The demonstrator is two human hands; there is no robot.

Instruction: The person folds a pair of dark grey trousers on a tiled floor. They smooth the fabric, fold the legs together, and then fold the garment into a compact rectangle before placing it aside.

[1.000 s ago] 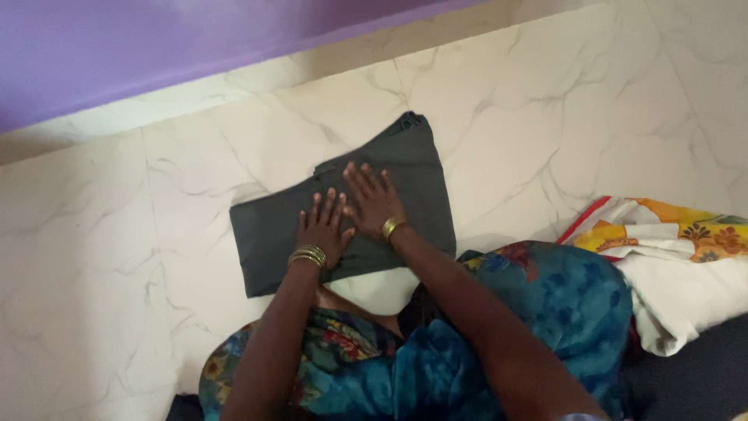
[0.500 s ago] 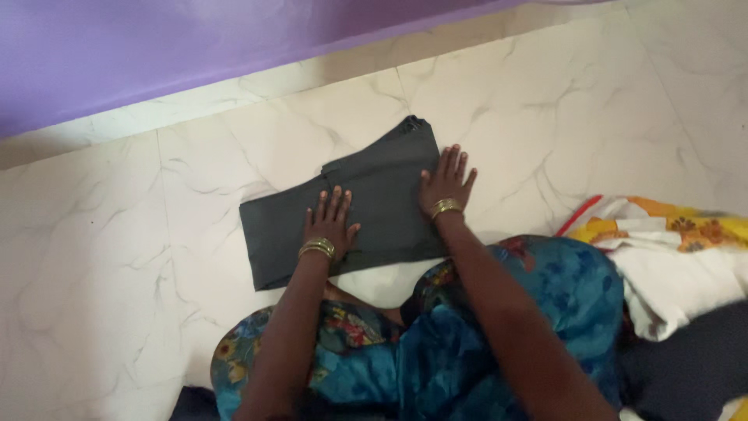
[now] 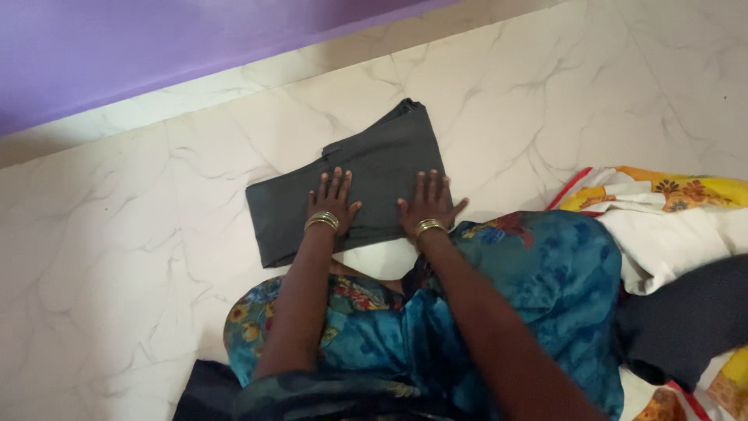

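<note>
A folded dark grey garment [image 3: 366, 168] lies flat on the white marble floor [image 3: 140, 218] in front of me. My left hand [image 3: 332, 201] rests palm down on its near middle, fingers spread, a gold bangle at the wrist. My right hand [image 3: 427, 201] presses flat on the garment's near right part, fingers apart, thumb pointing right, also with a gold bangle. Neither hand grips anything.
A purple wall [image 3: 156, 47] runs along the far side. My lap is covered by blue floral cloth [image 3: 499, 312]. To the right lies a pile of white, yellow and red patterned cloth [image 3: 670, 210] with a dark cloth [image 3: 686, 320] on it.
My right hand slid from the garment's centre out to its right edge, then back toward me onto the near right part. The left hand stayed in place.
</note>
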